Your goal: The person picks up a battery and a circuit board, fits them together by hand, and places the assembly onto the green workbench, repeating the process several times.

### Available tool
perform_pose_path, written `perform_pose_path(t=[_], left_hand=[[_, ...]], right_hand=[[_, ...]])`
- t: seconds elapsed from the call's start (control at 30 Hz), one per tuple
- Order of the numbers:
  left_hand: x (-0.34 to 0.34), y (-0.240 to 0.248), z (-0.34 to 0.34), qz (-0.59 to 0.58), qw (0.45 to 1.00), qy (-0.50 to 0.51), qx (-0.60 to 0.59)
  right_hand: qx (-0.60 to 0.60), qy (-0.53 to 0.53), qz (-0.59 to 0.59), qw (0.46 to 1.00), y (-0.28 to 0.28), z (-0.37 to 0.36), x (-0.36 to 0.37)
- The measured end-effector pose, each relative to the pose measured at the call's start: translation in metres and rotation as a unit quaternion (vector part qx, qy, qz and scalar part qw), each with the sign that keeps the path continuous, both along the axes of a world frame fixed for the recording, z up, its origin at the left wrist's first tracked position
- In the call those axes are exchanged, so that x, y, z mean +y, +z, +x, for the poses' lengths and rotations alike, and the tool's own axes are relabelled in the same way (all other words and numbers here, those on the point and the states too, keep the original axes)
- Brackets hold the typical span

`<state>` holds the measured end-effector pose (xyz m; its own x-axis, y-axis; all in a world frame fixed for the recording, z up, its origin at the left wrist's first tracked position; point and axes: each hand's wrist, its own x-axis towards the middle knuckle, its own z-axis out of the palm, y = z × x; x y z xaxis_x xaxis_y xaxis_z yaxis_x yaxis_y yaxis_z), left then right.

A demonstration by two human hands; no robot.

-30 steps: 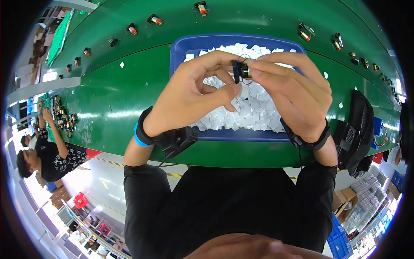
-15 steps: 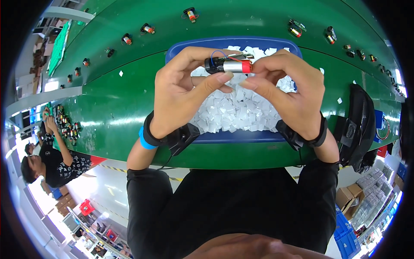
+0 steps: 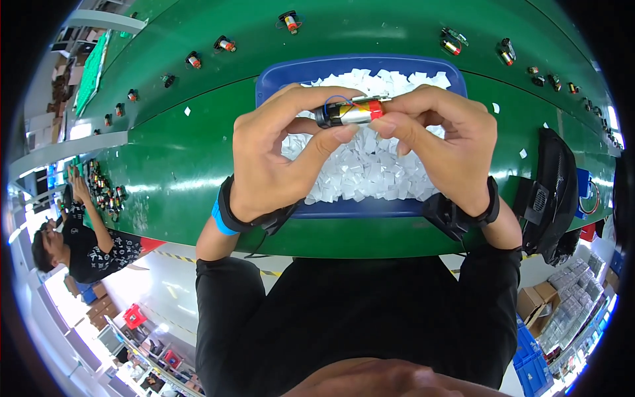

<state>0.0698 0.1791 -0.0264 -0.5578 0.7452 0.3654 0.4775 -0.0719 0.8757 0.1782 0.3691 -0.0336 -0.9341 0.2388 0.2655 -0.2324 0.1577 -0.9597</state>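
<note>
Between both hands, above a blue tray [image 3: 370, 210], is a small cylindrical battery assembly [image 3: 357, 115]. Its body is silver with a yellow patch, one end is red, and a black cap sits at the other. A thin blue wire arches over it, and a narrow circuit board lies along its upper side. My left hand [image 3: 274, 149] grips the black-cap end between thumb and fingers. Thumb and forefinger of my right hand [image 3: 456, 142] pinch the red end. White paper-like squares [image 3: 364, 169] fill the tray below.
Similar assemblies [image 3: 291, 23] lie spaced along the far side of the green table [image 3: 178, 159]. A black bag-like object [image 3: 549, 192] rests at right, beside a blue item [image 3: 583, 188]. At left, a co-worker [image 3: 86, 245] sits near a cluster of assemblies [image 3: 106, 192].
The battery assembly has turned about its length, bringing the yellow patch into view, and tilts slightly. My right fingers have closed in around its red end and the board.
</note>
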Motion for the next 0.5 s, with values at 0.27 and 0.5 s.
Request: perform_pose_path(t=[0.27, 0.5], left_hand=[[0.000, 0.011, -0.019, -0.054, 0.859, -0.120, -0.495], [-0.001, 0.008, -0.019, -0.112, 0.887, -0.131, -0.429]], right_hand=[[0.205, -0.050, 0.312, 0.926, 0.003, -0.015, 0.012], [0.253, -0.024, 0.335, 0.907, -0.004, -0.017, 0.012]])
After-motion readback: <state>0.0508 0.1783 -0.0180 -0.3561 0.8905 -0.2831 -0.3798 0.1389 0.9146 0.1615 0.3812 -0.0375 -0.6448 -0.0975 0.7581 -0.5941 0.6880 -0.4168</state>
